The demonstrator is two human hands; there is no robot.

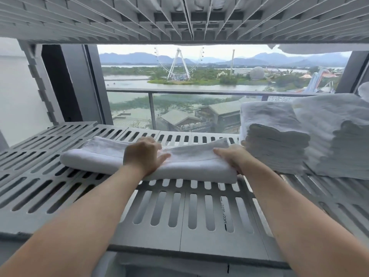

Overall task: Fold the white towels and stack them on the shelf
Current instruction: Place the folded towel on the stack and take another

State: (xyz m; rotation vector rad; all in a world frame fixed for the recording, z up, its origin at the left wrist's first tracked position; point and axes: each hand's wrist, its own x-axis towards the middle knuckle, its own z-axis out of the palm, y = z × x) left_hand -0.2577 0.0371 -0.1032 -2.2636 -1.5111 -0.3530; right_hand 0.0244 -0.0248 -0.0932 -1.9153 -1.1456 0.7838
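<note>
Folded towel [111, 156] lies on slatted shelf [179, 216] under both hands: L hand [142, 154] flat, open on mid-section, R hand [231, 158] pinching its R end; square edges w/ stacks [279, 140] just right of R hand.

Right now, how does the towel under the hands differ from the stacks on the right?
The folded towel lies alone, long and low; the towel stacks are piled many layers high. Both hands, left hand and right hand, rest on it; the stacks sit untouched. All are white, on the same slotted shelf.
</note>
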